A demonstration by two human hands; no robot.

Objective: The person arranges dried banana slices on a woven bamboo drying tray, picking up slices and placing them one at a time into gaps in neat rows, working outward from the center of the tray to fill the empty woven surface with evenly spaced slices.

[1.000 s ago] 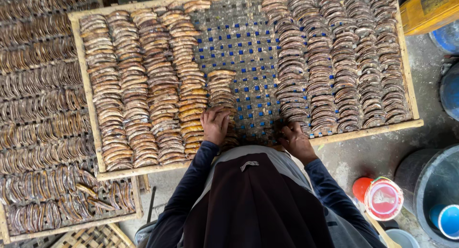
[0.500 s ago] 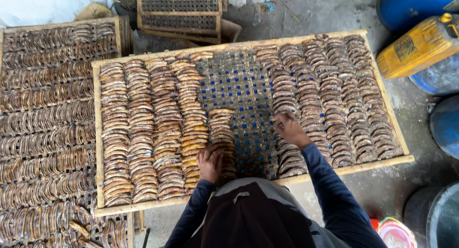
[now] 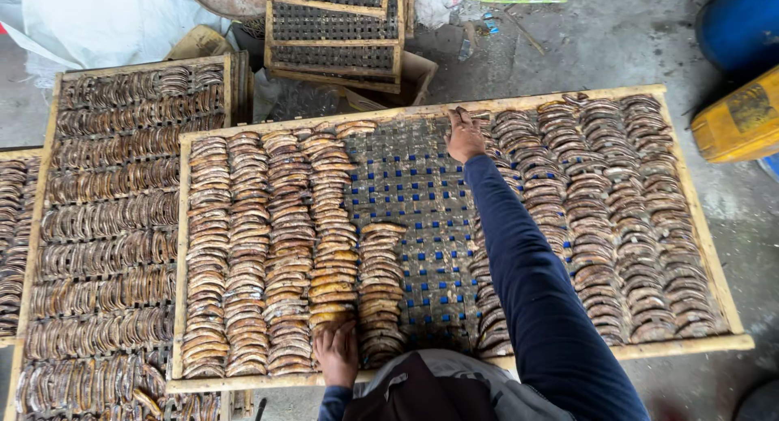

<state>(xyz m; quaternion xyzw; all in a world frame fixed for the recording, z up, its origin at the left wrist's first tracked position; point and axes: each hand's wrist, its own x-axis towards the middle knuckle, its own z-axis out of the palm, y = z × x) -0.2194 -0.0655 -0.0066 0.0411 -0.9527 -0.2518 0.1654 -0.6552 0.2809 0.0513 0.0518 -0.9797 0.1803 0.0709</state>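
The right hand (image 3: 464,137) has stretched to the drying rack's (image 3: 422,109) far edge, fingers flat on slices (image 3: 519,133); the left hand (image 3: 337,352) rests open at the near edge.

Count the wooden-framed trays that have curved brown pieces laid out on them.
3, maybe more off frame: the big tray under both hands, a second tray left of it, and a third tray cut off at the left edge.

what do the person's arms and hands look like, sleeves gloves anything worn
Both hands are bare, with no gloves. The right hand comes out of a long dark navy sleeve, plain and slightly creased, covering the arm to the wrist. The left hand shows only a short piece of the same navy cuff at the bottom edge. No rings or watch can be made out.
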